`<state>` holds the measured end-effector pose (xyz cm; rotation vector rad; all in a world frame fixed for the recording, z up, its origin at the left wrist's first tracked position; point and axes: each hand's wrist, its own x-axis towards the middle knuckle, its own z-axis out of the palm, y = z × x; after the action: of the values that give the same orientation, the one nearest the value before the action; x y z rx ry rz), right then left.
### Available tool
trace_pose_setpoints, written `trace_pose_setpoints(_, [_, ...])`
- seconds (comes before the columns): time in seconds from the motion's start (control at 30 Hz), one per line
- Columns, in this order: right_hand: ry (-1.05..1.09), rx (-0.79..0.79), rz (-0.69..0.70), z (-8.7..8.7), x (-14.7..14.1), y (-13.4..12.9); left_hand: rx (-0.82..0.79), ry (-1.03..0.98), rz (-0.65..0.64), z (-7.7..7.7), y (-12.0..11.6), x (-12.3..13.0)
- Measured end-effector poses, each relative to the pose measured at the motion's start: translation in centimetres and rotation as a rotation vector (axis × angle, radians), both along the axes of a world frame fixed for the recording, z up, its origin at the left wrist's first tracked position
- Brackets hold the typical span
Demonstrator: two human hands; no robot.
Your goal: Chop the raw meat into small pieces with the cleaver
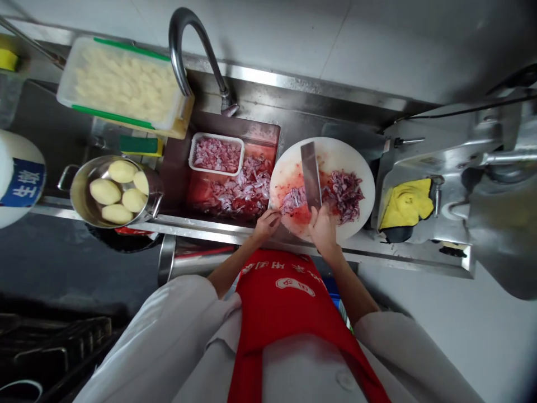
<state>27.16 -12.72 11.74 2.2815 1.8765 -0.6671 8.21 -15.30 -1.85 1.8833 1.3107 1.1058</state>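
My right hand (324, 228) is wrapped round the handle of a cleaver (311, 174), whose broad blade points away from me over a round white cutting board (356, 154). At the board's left front edge my left hand (267, 224) has its fingers pinched together; what they hold, if anything, is too small to make out. Chopped purplish-pink raw meat (293, 200) lies left of the blade, between it and my left hand. To the right of the blade is a larger heap of dark strips (347, 196). Red liquid stains the board.
Left of the board, a sink (176, 168) holds more raw pieces (251, 184) and a white basket (191, 157) of chopped meat. A pot (75, 193) of peeled potatoes, a lidded-style clear box (67, 84) and a faucet (180, 33) stand beyond. A yellow cloth (406, 202) lies right.
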Motion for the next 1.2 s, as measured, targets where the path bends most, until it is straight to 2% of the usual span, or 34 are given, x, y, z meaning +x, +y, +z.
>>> trace_pose_setpoints(0.07, [-0.001,-0.069,-0.004,0.0,-0.7,-0.1,-0.023,-0.013,0.006,0.1,0.1,0.1])
trace_pose_setpoints(0.17, [0.016,-0.182,0.067,0.4,-1.1,-0.1,-0.016,-0.038,0.023,0.2,0.2,0.1])
trace_pose_setpoints(0.3, [0.004,-0.06,0.051,1.0,-1.3,-0.3,-0.026,-0.042,0.033,0.1,0.1,0.1])
trace_pose_setpoints(0.43, [0.044,-0.19,0.087,-0.5,-2.8,-0.8,-0.028,-0.026,0.02,-0.2,0.1,-0.1])
trace_pose_setpoints(0.5, [0.068,-0.2,0.104,-1.6,-3.1,-0.7,-0.014,-0.004,-0.002,-0.4,0.4,-0.2])
trace_pose_setpoints(0.63, [0.174,-0.145,0.096,-2.2,-1.0,-0.5,0.0,0.09,-0.07,-0.5,2.0,-0.2])
trace_pose_setpoints(0.73, [0.246,0.012,-0.003,-1.6,2.5,-1.5,0.0,0.184,-0.214,0.2,4.5,0.2])
trace_pose_setpoints(0.83, [0.251,0.194,-0.206,-0.9,6.2,-3.6,0.015,0.321,-0.423,1.6,8.6,1.0])
trace_pose_setpoints(0.97, [0.234,0.188,-0.416,-0.5,9.3,-6.5,0.049,0.446,-0.804,3.2,15.0,2.2])
trace_pose_setpoints(1.03, [0.243,0.158,-0.459,-0.5,9.9,-7.7,0.054,0.507,-0.935,3.3,16.8,2.6])
trace_pose_setpoints(1.07, [0.247,0.146,-0.467,-0.6,10.0,-8.1,0.059,0.54,-0.958,3.3,17.0,2.7])
trace_pose_setpoints(1.13, [0.253,0.127,-0.465,-0.7,9.9,-8.8,0.08,0.585,-0.898,2.7,15.9,2.8])
trace_pose_setpoints(1.2, [0.245,0.102,-0.453,-0.8,9.5,-8.9,0.092,0.58,-0.69,1.9,13.1,3.2])
